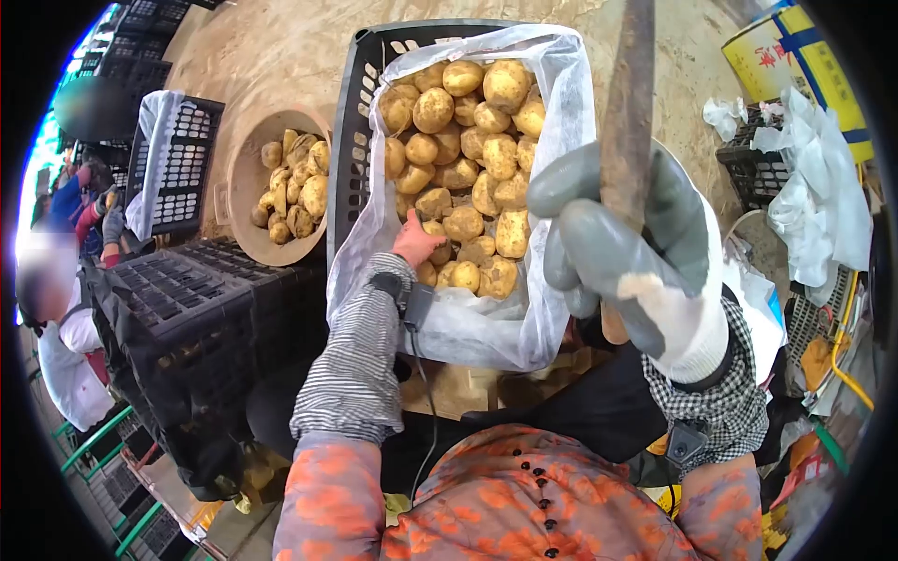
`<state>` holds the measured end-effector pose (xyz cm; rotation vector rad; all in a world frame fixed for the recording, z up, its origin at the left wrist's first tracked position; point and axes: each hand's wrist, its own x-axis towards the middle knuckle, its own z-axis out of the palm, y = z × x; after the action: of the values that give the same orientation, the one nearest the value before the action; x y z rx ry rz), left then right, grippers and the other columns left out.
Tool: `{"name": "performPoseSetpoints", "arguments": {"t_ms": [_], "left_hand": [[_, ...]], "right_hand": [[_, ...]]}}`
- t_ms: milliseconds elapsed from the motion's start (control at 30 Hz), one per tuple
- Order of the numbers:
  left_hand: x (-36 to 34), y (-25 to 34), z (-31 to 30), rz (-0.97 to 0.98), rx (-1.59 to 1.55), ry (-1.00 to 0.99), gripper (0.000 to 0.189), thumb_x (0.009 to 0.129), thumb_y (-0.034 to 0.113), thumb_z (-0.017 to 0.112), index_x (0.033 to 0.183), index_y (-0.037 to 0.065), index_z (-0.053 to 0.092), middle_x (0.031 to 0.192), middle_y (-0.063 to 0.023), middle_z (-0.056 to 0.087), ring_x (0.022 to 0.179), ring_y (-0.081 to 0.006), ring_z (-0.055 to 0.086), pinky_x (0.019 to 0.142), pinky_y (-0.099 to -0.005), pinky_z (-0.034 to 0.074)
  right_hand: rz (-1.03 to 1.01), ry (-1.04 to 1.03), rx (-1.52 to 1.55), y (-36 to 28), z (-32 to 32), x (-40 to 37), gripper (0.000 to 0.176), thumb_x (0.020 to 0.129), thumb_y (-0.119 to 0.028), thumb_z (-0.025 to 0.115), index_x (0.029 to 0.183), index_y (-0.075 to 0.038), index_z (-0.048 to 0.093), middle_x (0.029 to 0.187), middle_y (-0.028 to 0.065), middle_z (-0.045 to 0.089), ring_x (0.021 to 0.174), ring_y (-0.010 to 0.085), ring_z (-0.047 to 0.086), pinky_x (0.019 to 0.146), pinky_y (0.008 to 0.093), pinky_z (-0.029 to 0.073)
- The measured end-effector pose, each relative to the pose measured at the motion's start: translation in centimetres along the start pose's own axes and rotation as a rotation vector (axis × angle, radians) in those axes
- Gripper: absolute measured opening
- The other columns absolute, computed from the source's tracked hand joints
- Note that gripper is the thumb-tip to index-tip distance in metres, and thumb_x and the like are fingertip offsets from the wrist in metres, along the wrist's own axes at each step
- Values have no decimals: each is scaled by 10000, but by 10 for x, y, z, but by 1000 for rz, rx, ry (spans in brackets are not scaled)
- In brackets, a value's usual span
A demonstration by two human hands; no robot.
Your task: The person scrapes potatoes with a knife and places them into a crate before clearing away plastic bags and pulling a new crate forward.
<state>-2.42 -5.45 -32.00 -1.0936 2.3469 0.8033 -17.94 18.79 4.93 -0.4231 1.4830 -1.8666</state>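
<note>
My left hand is bare and reaches into a crate full of potatoes. Its thumb and finger straddle a small potato and appear to grip it; the other fingers are hidden. A grey-coated glove covers my right hand, which is closed round what looks like a knife, its long rusty blade pointing up. The wooden handle end shows below the fist. White cloth liner lines the black crate, draping over its rim. Several potatoes lie heaped inside, some dirt-covered.
Left of the crate, a round tan basin holds more potatoes. Black crates stand beside my left side. Another lined crate and people are farther left. At right are plastic sheets and a yellow box.
</note>
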Motion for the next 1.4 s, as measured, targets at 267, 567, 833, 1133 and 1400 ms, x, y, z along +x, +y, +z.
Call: {"name": "performPoseSetpoints", "arguments": {"t_ms": [267,567,833,1133,1400], "left_hand": [[-133,97,-170,566,-1277,-449,590,843,114,624,1357,20,350,1297,-128,490,1183,-230,508,1004,-354,424],[-229,106,-201,711,-1637,-96,725,802,203,693,1376,19,290,1313,-150,444,1238,-274,445,1054,-412,370],[-229,114,-191,652,-1321,148,691,831,250,671,1363,9,302,1286,-154,457,1156,-239,497,977,-374,428],[-240,123,-206,622,-1347,120,643,825,170,644,1358,3,325,1273,-128,439,1163,-190,462,975,-324,408],[-243,118,-200,566,-1359,65,617,817,106,632,1354,18,340,1267,-113,455,1138,-167,483,958,-307,421]], "right_hand": [[117,0,80,18,10,6,315,896,-316,603,1010,-23,582,658,22,555,496,63,481,460,189,385],[125,-407,-420,56,40,-15,278,934,-277,474,927,-11,556,669,6,518,528,61,453,490,198,387],[276,-261,-211,65,50,-15,219,928,-200,496,1041,-17,538,699,18,548,553,59,455,493,221,384],[244,-338,-245,66,41,0,254,939,-219,478,1071,-12,539,718,27,574,602,78,504,536,234,425],[67,-413,-346,73,41,-7,260,939,-262,493,947,-11,561,694,44,574,562,112,534,525,257,432]]}}
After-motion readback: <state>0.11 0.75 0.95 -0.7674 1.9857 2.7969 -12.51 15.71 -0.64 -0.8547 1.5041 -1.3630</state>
